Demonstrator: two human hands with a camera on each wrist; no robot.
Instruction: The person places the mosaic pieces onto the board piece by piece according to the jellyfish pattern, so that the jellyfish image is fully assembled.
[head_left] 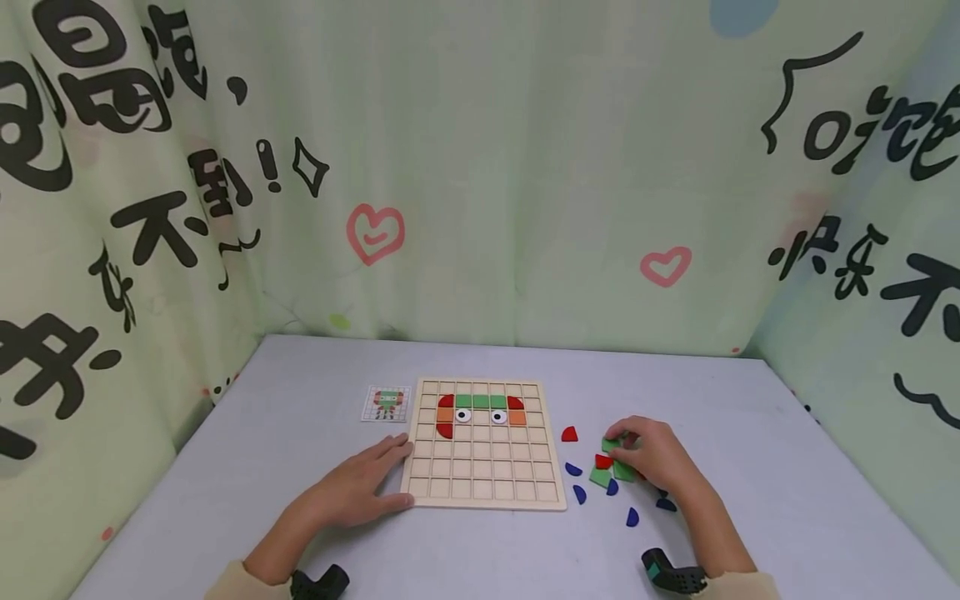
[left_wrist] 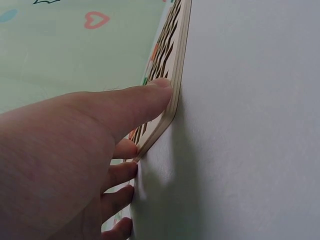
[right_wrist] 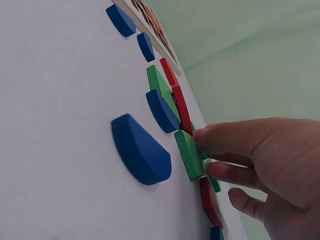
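My left hand [head_left: 358,485] lies at the left side of a wooden grid board [head_left: 487,468]. Its thumb rests on the near left corner, as the left wrist view also shows, and the fingers extend along the edge. On the board, red quarter-round pieces [head_left: 445,431], green squares [head_left: 481,402], orange squares [head_left: 517,415] and two eye pieces [head_left: 498,416] form part of a face. To the right, my right hand [head_left: 654,454] reaches into loose pieces; thumb and index finger pinch a green square [head_left: 611,445], partly hidden by the fingers.
A small picture card [head_left: 387,404] with a robot-like figure lies left of the board. Blue half-round pieces [head_left: 632,517], a red piece [head_left: 570,434] and more green squares [head_left: 600,477] are scattered right of the board. Curtains [head_left: 517,167] surround the white table [head_left: 300,400].
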